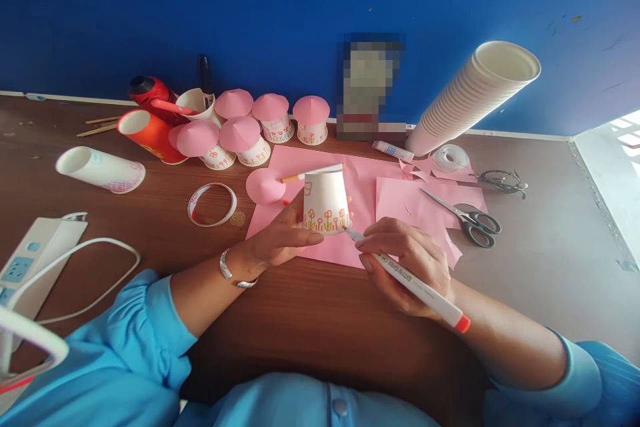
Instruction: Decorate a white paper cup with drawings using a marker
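Note:
My left hand (285,233) grips a white paper cup (326,197), held upside down above the pink paper. Drawn flowers in orange, yellow and red run along its rim, with a small window shape higher up. In my right hand (410,263) is a white marker pen (420,290) with an orange end. Its tip is at the cup's lower right edge, touching or very close. Behind the cup, another marker (313,173) and a pink paper cone (265,187) lie on the pink sheet (363,160).
Several cups with pink cone roofs (311,110) stand at the back. Left are a decorated cup (100,170), a tape ring (213,205) and a power strip (43,267). Right are scissors (470,217), clear tape (451,159), a glue stick (393,151) and a leaning cup stack (465,100).

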A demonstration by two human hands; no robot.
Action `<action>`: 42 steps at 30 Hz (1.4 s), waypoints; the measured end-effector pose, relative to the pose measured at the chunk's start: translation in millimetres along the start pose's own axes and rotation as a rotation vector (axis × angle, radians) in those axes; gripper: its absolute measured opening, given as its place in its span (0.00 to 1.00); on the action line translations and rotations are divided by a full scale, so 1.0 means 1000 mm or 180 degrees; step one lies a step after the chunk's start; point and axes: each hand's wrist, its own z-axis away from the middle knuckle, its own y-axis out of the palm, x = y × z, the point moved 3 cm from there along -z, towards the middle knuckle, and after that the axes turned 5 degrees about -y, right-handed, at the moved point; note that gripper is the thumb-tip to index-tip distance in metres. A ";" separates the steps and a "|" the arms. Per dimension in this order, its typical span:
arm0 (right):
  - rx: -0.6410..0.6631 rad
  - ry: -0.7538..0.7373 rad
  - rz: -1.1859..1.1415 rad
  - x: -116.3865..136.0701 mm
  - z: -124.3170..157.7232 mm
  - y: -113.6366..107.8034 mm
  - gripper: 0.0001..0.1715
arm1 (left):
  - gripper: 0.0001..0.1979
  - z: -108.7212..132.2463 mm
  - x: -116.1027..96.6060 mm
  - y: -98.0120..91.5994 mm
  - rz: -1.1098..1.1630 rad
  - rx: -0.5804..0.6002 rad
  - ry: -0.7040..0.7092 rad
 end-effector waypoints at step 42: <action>-0.0468 0.0250 -0.0342 -0.014 0.011 0.000 0.18 | 0.34 0.002 -0.001 0.000 0.0126 0.0081 -0.0014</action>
